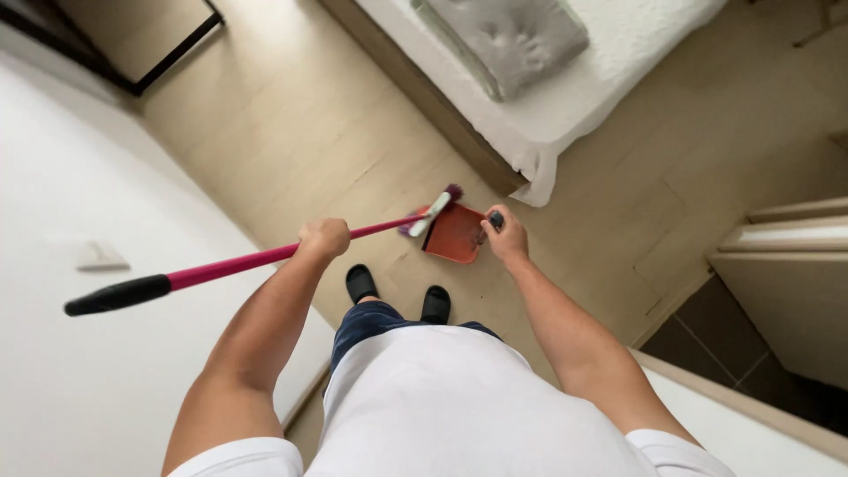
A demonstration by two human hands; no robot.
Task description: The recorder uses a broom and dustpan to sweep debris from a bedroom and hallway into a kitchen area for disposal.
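A pale beige tiled floor (291, 132) fills the room, with a white wall at nine o'clock and a bed at twelve to one. The left hand (324, 237) is closed in a fist around the long pink broom handle with a black end grip (221, 265), gripping it partway down so the head can be steered from a standing height. The handle runs from eight o'clock up to the white broom head with purple bristles (433, 212), which rests at the mouth of the red plastic dustpan (455, 234). The right hand (505, 237) wraps the dustpan's dark handle, apparently tilting the pan so its lip meets the floor. Below the pan, black slippers (397, 291) stand on the tiles. Beyond it, the low bed with a white cover (574, 88) carries a grey cushion (512, 35).
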